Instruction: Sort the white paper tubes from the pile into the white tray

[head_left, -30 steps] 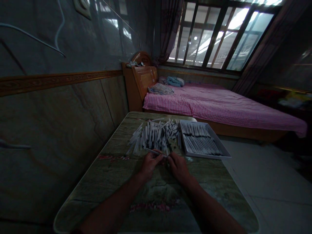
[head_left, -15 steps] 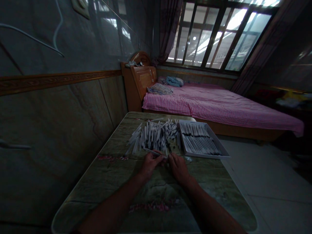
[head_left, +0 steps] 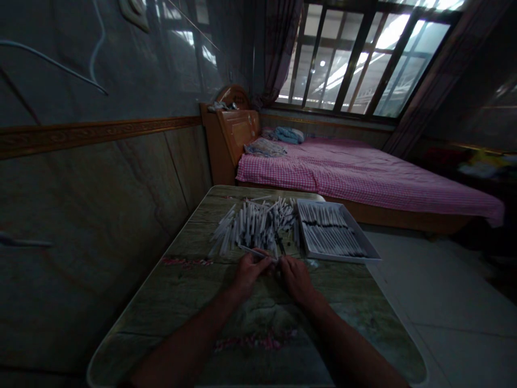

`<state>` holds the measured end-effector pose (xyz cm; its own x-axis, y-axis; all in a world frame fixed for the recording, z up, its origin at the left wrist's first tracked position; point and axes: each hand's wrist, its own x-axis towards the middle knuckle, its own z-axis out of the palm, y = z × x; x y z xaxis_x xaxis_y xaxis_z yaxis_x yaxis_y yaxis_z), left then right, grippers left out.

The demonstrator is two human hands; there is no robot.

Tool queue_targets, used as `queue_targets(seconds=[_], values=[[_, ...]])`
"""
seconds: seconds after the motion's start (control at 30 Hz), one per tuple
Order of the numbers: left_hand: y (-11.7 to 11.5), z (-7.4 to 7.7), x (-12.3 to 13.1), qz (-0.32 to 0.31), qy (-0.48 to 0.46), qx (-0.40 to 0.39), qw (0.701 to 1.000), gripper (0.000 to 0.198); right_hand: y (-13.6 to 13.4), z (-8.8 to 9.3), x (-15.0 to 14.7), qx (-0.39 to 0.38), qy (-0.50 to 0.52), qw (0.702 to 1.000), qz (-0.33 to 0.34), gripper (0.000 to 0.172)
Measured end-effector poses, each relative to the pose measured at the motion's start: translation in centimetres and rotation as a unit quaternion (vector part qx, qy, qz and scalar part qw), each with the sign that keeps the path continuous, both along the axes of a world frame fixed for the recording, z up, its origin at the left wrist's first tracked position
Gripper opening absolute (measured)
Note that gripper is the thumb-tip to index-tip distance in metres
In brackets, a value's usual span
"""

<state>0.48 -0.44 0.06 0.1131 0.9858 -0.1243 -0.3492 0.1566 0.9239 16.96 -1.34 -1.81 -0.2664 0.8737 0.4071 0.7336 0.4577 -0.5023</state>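
Note:
My left hand [head_left: 248, 272] and my right hand [head_left: 295, 279] meet over the middle of a table [head_left: 181, 302]. Both pinch one thin white stick [head_left: 255, 251], which lies slanted between the fingertips. Its left end pokes out past my left hand. Just beyond the hands lies a loose heap of white sticks [head_left: 252, 223]. To the right of the heap stands a white tray [head_left: 369, 254] with sticks laid in neat rows. What my right fingers grip at the stick's end is too dark to make out.
A wall runs close along the table's left side. A bed with a pink checked cover [head_left: 355, 175] and a wooden headboard [head_left: 234, 134] stands behind the table. Tiled floor [head_left: 444, 302] lies to the right. Small pink bits [head_left: 258, 340] lie on the table near me.
Hands and stick stay almost still. Only the head view has shifted slightly.

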Motion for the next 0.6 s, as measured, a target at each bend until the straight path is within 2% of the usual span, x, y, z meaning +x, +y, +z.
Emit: queue_targets(seconds=[0.13, 0.33, 0.5, 0.6], values=[[0.04, -0.01, -0.02, 0.013, -0.008, 0.002, 1.0, 0.044, -0.23, 0.21, -0.35, -0.022, 0.074, 0.997, -0.02, 0.022], [-0.05, -0.04, 0.07, -0.01, -0.004, 0.005, 1.0, 0.043, -0.19, 0.16, -0.24, -0.012, 0.001, 1.0, -0.001, 0.035], [0.03, -0.17, -0.07, 0.004, -0.007, 0.002, 1.0, 0.043, -0.45, 0.7, -0.36, -0.034, 0.082, 0.996, -0.015, 0.023], [0.02, -0.15, -0.06, -0.008, -0.007, 0.004, 1.0, 0.043, -0.45, 0.64, -0.37, -0.044, 0.096, 0.994, -0.019, 0.028]])
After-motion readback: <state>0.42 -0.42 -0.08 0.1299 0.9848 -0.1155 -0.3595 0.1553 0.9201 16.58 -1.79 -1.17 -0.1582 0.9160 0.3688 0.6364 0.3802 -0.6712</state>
